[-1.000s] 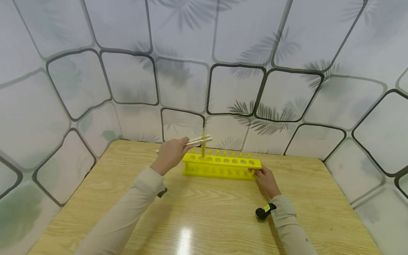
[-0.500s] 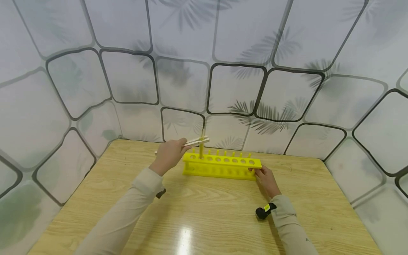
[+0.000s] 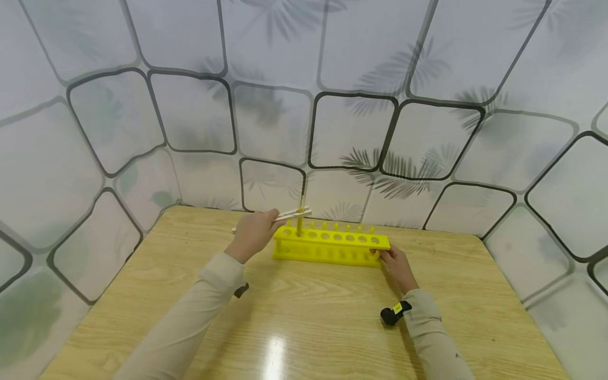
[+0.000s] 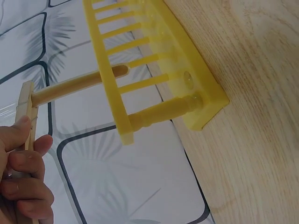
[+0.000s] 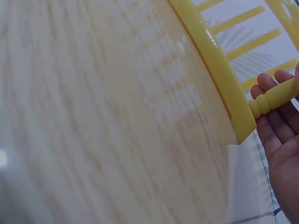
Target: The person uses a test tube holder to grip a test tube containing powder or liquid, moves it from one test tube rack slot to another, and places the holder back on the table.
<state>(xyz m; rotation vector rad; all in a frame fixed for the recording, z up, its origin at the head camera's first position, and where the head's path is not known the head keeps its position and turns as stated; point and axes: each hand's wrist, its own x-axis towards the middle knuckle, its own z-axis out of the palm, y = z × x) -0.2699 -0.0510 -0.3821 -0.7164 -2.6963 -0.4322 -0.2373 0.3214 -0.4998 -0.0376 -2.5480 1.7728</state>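
Note:
My left hand [image 3: 254,236] grips a wooden test tube holder [image 3: 291,214], whose jaws clamp a test tube [image 3: 300,224] of yellowish liquid near its upper part. The tube is upright at the second hole from the left of a yellow test tube rack [image 3: 328,258]. In the left wrist view, the rounded end of the tube [image 4: 120,70] pokes just through the rack's top plate, well above the base. My right hand [image 3: 398,268] holds the rack's right end; the right wrist view shows its fingers curled round the end post [image 5: 278,95].
The rack stands on a light wooden table [image 3: 304,316] near its back edge. Behind it rises a patterned pale curtain [image 3: 271,121]. Several pegs [image 3: 348,229] stick up along the rack's rear side, and the other holes show no tubes.
My left hand has shifted the tube slightly left and down, from above the rack into its second hole. The right hand and the rack have stayed in place.

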